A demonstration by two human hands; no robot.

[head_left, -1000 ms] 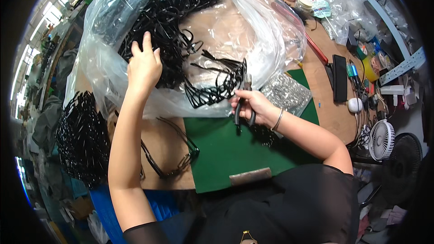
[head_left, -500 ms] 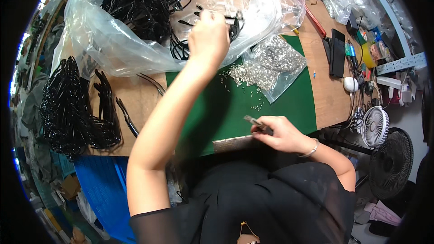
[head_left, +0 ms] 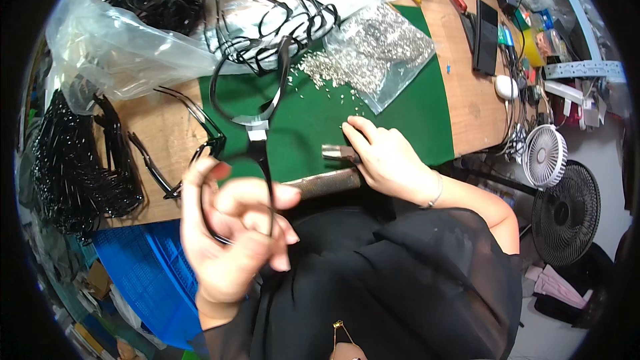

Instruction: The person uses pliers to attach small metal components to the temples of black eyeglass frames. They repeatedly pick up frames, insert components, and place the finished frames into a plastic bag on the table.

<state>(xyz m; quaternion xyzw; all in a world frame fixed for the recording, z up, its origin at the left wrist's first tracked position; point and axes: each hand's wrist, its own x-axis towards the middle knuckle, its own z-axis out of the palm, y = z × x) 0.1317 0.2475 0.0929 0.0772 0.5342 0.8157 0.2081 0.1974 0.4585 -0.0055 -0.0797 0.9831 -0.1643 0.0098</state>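
My left hand point(head_left: 237, 223) is raised near the front edge of the table, its curled fingers holding a looped black cord point(head_left: 262, 160). A pale silvery band point(head_left: 253, 124) wraps the cord's middle, with loops above and below it. My right hand point(head_left: 397, 163) rests over the green mat point(head_left: 313, 110), closed around a hand tool with a silvery metal end point(head_left: 339, 153); most of the tool is hidden in the palm. Its thumb and forefinger reach toward the mat; whether they pinch a tiny piece cannot be made out. Small silvery metal pieces point(head_left: 327, 70) lie scattered beyond.
A clear bag point(head_left: 387, 47) of metal pieces lies on the mat. More black cords point(head_left: 267, 27) lie across a large plastic bag point(head_left: 127, 40). A glossy black bundle point(head_left: 73, 167) hangs at left above a blue basket point(head_left: 140, 280). A phone point(head_left: 486, 37) and fans point(head_left: 544, 155) stand right.
My left hand has drawn back from the plastic bag toward me, bringing a black cord. My right hand has moved slightly left and farther up the mat, still holding the tool.
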